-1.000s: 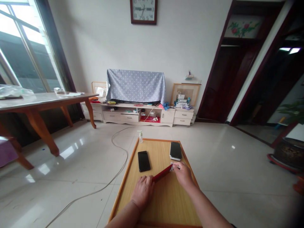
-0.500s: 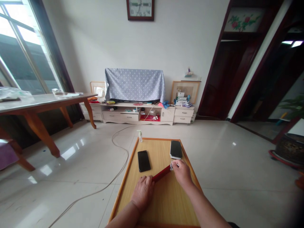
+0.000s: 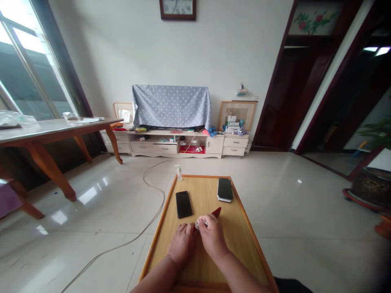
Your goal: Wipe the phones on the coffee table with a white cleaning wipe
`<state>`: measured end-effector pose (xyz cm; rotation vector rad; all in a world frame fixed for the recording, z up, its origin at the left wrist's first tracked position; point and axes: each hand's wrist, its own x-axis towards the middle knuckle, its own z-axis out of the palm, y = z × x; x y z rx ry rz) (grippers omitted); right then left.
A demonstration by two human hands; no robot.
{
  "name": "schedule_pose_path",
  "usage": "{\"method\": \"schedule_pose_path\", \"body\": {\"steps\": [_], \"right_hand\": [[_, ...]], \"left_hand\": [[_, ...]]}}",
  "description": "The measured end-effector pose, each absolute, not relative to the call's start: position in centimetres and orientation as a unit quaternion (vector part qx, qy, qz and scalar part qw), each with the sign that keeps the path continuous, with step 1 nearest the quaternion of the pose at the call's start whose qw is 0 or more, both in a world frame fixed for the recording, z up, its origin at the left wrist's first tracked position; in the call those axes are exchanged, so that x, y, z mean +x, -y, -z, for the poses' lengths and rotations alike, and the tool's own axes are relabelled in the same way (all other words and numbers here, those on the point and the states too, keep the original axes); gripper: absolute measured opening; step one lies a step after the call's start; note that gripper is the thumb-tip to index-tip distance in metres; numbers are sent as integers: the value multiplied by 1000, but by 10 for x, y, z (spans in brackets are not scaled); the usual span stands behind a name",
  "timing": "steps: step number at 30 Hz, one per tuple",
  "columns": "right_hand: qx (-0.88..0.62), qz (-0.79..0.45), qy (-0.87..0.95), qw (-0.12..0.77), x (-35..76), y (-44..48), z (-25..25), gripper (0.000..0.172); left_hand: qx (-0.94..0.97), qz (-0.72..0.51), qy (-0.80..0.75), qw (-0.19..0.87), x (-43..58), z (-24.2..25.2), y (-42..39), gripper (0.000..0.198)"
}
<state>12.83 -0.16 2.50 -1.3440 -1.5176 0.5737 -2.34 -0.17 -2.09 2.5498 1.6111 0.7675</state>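
My left hand (image 3: 182, 243) is closed on the near end of a slim red object (image 3: 217, 211), which looks like a phone or its case turned on edge. Over the same object lies my right hand (image 3: 212, 237), its fingers pinching a small crumpled white wipe (image 3: 197, 224) against it near the left hand. Only the far end of the red object shows past my right hand. A black smartphone (image 3: 183, 204) lies flat beyond my left hand. Farther right, a dark-screened phone (image 3: 225, 189) rests on something white-edged.
Under my hands is a wooden table (image 3: 201, 266) with a raised orange-brown rim. A clear pump bottle (image 3: 179, 173) stands at its far left corner. A cable (image 3: 143, 234) runs along the floor at left. A low white cabinet (image 3: 146, 147) stands against the far wall.
My right hand has slid left and towards me along the red object with the wipe, from its far end to near my left hand. The camera has tilted slightly downward.
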Motion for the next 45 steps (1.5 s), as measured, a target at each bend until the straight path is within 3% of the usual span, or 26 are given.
{"method": "schedule_pose_path", "body": {"steps": [7, 22, 36, 45], "right_hand": [[-548, -252, 618, 505, 107, 16, -22, 23], [-635, -201, 565, 486, 202, -49, -23, 26], [-579, -218, 643, 451, 110, 7, -29, 18], [-659, -209, 579, 433, 189, -48, -25, 25]], "left_hand": [[826, -235, -512, 21, -24, 22, 2, 22], [800, -240, -547, 55, -23, 15, 4, 24], [817, -240, -522, 50, -24, 20, 1, 24], [801, -236, -547, 60, -22, 15, 4, 25]]}}
